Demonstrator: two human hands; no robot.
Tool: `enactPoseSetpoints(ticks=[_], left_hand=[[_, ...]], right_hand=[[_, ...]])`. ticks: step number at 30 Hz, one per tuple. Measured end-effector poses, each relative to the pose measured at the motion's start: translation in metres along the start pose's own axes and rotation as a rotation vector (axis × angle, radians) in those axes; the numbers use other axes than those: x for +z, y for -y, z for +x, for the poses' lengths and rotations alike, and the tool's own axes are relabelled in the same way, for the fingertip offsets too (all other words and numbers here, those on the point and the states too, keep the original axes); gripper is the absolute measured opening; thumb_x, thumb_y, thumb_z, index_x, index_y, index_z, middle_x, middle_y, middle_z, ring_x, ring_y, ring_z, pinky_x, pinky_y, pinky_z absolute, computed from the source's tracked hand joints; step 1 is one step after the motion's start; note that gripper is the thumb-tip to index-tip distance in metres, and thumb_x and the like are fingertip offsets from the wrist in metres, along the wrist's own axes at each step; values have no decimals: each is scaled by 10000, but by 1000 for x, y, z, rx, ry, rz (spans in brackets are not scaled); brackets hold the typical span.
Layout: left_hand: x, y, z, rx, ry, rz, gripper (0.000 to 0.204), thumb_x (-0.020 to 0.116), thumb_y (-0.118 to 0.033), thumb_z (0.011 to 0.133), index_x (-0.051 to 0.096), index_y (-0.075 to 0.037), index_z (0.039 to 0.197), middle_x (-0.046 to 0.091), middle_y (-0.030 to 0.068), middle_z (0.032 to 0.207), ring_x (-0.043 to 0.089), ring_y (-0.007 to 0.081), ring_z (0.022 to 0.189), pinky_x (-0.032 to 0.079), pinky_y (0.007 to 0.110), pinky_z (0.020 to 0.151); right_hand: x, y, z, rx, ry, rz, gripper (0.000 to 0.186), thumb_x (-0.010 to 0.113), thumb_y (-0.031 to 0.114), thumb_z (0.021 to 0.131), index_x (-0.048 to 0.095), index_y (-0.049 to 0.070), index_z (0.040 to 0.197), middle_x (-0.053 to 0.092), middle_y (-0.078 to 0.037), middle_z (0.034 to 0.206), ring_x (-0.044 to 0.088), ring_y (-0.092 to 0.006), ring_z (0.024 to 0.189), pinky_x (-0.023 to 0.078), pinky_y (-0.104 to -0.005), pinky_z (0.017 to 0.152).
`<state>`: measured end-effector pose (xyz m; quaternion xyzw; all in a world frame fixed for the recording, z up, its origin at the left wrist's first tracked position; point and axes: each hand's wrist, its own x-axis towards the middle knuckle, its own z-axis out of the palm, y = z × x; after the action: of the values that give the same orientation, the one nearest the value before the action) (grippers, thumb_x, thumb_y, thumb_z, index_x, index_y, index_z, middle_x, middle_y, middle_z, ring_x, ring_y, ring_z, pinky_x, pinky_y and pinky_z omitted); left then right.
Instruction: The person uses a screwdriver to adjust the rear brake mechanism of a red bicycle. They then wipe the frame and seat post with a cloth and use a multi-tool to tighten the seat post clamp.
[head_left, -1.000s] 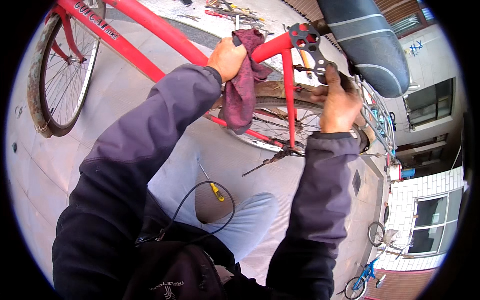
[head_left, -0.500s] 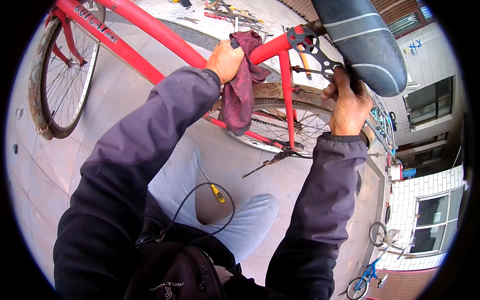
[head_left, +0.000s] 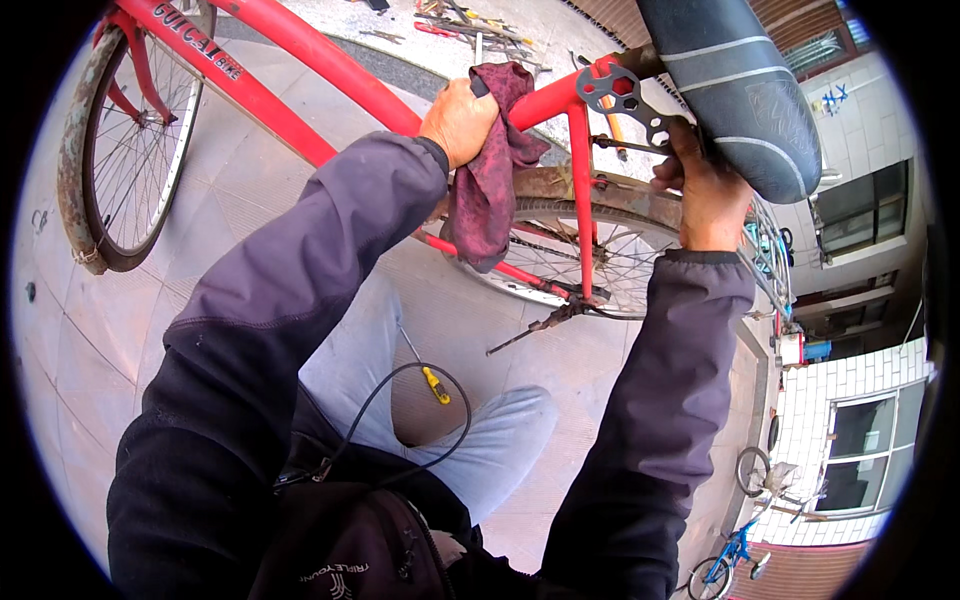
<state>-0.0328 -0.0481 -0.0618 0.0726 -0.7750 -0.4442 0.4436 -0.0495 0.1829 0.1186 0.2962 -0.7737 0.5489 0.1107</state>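
My left hand is closed on a dark red cloth, pressed to the tube of a red bicycle frame; the cloth hangs down past the tube. In my right hand is the end of a flat multi-hole spanner. The spanner's wide head lies at the top of the seat tube, below the black saddle. Whether a hole sits over the bolt there I cannot tell. My right fingertips are partly hidden in the saddle's shadow.
The rear wheel and pedal crank are beneath my hands. A yellow-handled screwdriver lies between my legs, near a black cable loop. Several tools are spread out beyond the frame. A small blue bicycle stands at right.
My right hand and forearm have shifted a little to the right and away from me, and the spanner's angle has changed slightly. My left hand keeps its hold on the cloth.
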Motion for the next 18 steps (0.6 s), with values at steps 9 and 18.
enactPoseSetpoints(ticks=[9,18], left_hand=[[-1,-4,0,38,7,57,272,461,-225,814,569,23,794,596,315,848,558,491,899,453,503,789],[9,6,4,10,-52,-46,298,444,-222,815,567,45,765,579,321,790,568,485,876,449,501,751]], right_hand=[[22,-13,-34,173,-141,253,366,737,221,813,591,-75,970,622,-108,787,588,-152,494,484,-241,400],[8,-5,-32,-18,-134,303,233,692,116,836,609,-79,931,629,-123,782,588,-165,505,499,-279,429]])
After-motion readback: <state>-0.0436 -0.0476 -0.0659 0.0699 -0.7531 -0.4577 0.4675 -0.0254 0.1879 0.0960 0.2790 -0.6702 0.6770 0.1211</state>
